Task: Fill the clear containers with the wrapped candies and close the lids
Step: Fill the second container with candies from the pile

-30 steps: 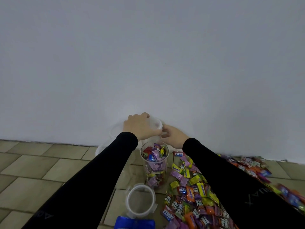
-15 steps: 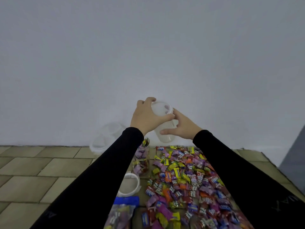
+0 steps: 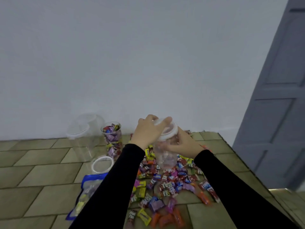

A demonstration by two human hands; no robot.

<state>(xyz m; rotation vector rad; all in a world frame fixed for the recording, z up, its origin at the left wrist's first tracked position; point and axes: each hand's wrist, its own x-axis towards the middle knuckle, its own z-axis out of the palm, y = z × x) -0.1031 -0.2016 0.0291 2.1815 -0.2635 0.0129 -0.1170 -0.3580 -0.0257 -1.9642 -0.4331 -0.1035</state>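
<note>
I hold an empty clear container (image 3: 165, 158) above a heap of wrapped candies (image 3: 166, 182) on the tiled floor. My right hand (image 3: 181, 146) grips its side. My left hand (image 3: 149, 130) grips the white lid (image 3: 168, 131) on top of it. A second clear container (image 3: 113, 139), full of candies and without a lid, stands to the left near the wall. Further left stand two empty clear containers (image 3: 84, 139) with lids. A white lid (image 3: 102, 165) lies on the floor in front of them.
A blue and clear candy bag (image 3: 87, 190) lies on the floor at lower left, partly under my left sleeve. A white wall runs along the back. A grey door (image 3: 280, 96) stands at the right.
The held container has come toward me and down, from near the wall to above the candy heap. The view has swung right, bringing the door in.
</note>
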